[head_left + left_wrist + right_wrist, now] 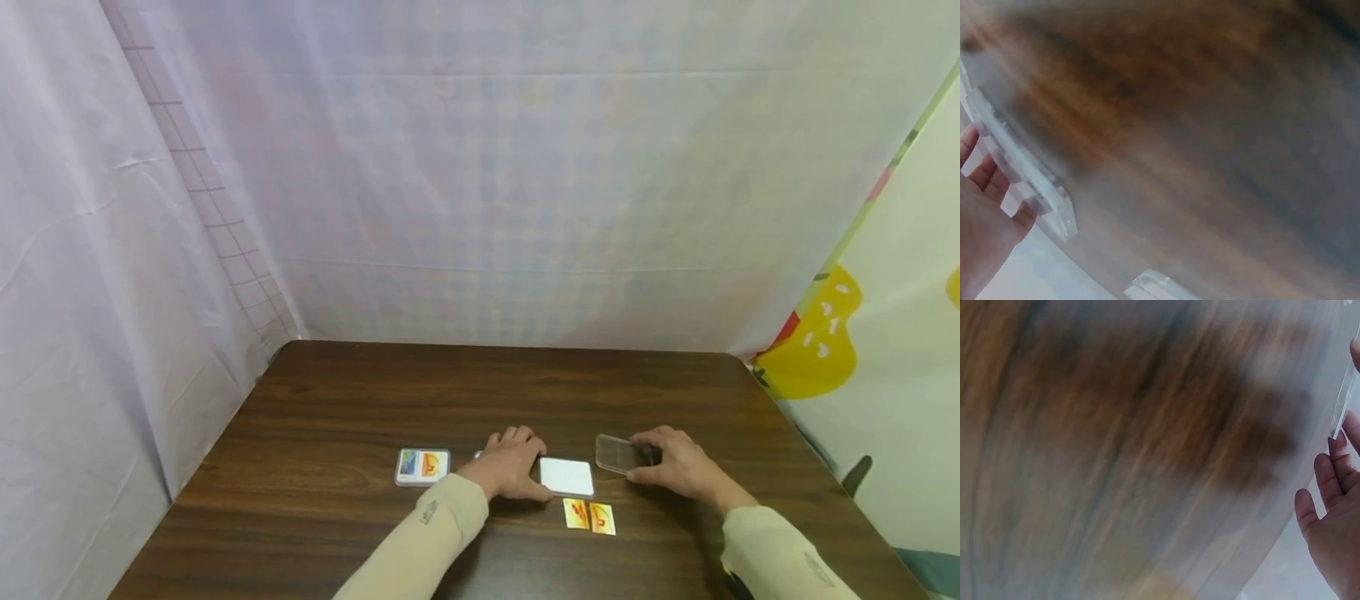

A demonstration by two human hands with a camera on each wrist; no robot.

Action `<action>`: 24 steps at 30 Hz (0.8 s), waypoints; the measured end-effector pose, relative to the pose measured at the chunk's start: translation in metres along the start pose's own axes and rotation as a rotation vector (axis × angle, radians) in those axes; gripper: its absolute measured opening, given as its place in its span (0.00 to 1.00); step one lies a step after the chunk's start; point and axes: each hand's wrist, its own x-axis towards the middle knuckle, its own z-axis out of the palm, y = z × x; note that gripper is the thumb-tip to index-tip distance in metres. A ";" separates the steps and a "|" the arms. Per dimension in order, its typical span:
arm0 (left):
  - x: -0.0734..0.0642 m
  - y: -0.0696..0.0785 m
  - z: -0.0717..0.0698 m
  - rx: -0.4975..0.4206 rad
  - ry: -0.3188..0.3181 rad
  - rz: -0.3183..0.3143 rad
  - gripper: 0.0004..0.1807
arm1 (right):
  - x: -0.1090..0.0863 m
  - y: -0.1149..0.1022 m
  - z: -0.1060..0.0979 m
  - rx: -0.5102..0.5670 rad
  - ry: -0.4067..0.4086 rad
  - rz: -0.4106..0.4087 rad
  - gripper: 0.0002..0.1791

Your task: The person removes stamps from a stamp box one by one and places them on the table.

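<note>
My left hand (pixel 512 465) lies palm down at the left end of a clear case with a white card (pixel 567 477), its thumb and forefinger at the case's near and far corners. Partly under this palm is another case-like edge, mostly hidden. In the left wrist view the fingers touch a clear plastic case (pixel 1029 165). My right hand (pixel 677 467) pinches a clear plastic lid (pixel 617 454) between thumb and fingers, just right of the white card. Two small yellow-orange picture cards (pixel 576 513) lie side by side in front of the white card.
To the left lies a clear case (pixel 423 467) with a blue-green picture and an orange picture on white. Everything is on a dark brown wooden table (pixel 360 400). White curtains (pixel 480 183) hang behind it and at the left, and a patterned cloth (pixel 885 417) at the right.
</note>
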 end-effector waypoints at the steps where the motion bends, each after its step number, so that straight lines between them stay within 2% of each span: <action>1: 0.000 0.000 -0.002 -0.008 -0.004 0.000 0.36 | 0.001 -0.002 0.000 0.003 -0.005 0.005 0.37; 3: 0.001 -0.001 -0.005 -0.031 -0.009 0.003 0.37 | 0.003 -0.006 0.000 0.015 -0.021 0.015 0.37; 8: 0.002 -0.002 -0.011 -0.073 -0.018 -0.005 0.40 | 0.005 -0.018 0.001 0.043 -0.022 -0.021 0.38; 16: 0.008 0.003 -0.021 -0.053 0.015 0.018 0.45 | 0.010 -0.034 0.005 0.026 -0.007 -0.095 0.36; 24: 0.011 0.010 -0.028 -0.038 0.015 0.052 0.45 | 0.011 -0.049 0.009 0.012 -0.020 -0.152 0.35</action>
